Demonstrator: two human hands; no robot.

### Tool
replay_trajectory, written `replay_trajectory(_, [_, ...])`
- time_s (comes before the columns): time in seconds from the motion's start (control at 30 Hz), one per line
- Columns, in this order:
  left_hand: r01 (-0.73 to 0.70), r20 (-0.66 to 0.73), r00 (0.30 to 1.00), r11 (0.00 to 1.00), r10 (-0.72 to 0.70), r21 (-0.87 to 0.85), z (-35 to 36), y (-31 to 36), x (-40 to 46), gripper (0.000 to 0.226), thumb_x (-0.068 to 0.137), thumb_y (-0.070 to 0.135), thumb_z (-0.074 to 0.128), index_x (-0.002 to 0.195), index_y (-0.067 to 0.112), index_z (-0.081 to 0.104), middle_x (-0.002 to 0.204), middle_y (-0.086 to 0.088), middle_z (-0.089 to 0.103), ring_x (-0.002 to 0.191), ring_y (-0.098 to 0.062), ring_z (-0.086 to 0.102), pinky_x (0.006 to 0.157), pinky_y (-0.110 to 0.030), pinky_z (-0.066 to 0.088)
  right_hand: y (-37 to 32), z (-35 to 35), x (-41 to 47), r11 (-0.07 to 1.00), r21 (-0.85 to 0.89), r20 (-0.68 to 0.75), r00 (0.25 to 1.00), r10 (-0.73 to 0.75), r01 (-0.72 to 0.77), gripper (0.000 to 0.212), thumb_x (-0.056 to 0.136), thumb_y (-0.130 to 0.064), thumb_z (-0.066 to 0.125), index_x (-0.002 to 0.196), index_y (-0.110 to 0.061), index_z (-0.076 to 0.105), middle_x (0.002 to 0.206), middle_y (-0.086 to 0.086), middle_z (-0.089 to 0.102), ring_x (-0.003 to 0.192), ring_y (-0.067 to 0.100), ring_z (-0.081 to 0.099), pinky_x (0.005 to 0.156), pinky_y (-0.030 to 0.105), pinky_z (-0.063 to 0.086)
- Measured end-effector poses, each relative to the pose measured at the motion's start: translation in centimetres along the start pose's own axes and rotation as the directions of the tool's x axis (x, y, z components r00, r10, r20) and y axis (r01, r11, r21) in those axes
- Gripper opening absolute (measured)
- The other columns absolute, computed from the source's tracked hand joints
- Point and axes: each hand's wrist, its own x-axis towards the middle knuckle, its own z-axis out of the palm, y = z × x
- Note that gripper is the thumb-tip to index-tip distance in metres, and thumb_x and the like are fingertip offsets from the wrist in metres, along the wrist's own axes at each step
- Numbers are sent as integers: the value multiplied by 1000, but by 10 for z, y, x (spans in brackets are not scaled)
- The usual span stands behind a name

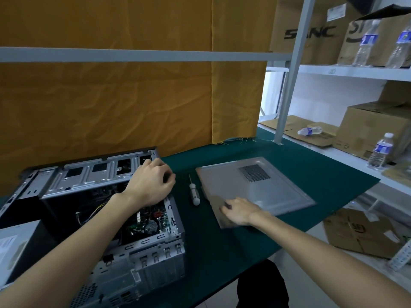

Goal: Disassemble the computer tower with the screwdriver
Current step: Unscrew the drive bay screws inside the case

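Right hand (239,211) lies flat, fingers relaxed, on the near corner of the side panel (255,187), gripping nothing; left hand (153,181), loosely curled and empty, rests on the open tower (106,218). Risk: panel may slide off the mat (222,252) if nudged. Screwdriver (194,193) lies untouched at 10 o'clock of the right hand, between both hands

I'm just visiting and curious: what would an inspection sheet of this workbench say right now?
Surface: dark green mat-covered table.
Job's things: open grey metal computer tower lying on its side; white-handled screwdriver lying loose between tower and flat grey vented side panel.
Clutter: nothing seen on the mat.
Hands: left hand rests curled on the tower's top edge; right hand lies on the panel's near corner.
Cables: coloured wires inside the tower.
Surroundings: orange cloth backdrop; white shelving with cardboard boxes and plastic water bottles.
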Motion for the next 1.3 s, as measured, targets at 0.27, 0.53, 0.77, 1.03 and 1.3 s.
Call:
replay_trajectory(0.27, [-89,-17,996,995,88,-49,6,-20,9,30,101,44,45,107,28,70,115,8,57,102,-19,37,90,-34,40,-92,-18,51,994,98,-273,962,-28,57,52,95,-56,57,125,-14,53,124,13,61,111,37,62,75,39,42])
replay_trajectory(0.53, [-4,-41,999,980,-4,-201,9,-21,13,19,97,36,55,104,30,71,111,13,55,102,-19,36,86,-30,35,-101,-10,73,983,174,-80,996,-45,59,33,98,-42,44,113,-19,62,114,12,63,97,34,61,74,37,44])
replay_trajectory(0.77, [19,-21,999,977,-24,-213,9,-17,13,19,97,34,54,105,28,70,111,10,54,103,-21,36,86,-30,33,-61,3,64,953,300,-182,983,15,41,27,88,-46,59,89,-21,49,93,10,64,90,37,62,76,40,52])
replay_trajectory(1.03, [16,-14,1000,975,-19,-221,7,-16,7,19,99,34,53,102,28,70,114,9,55,103,-23,37,89,-31,33,-63,13,33,976,215,-154,988,20,13,28,85,-49,60,91,-23,53,108,15,67,105,39,63,74,34,43])
replay_trajectory(1.3, [0,31,999,976,7,-216,6,-18,0,29,104,41,46,111,25,70,127,8,55,112,-24,36,94,-30,31,-41,8,6,981,149,-157,983,-99,123,24,100,-26,52,114,-8,62,142,18,51,138,38,39,112,41,31])
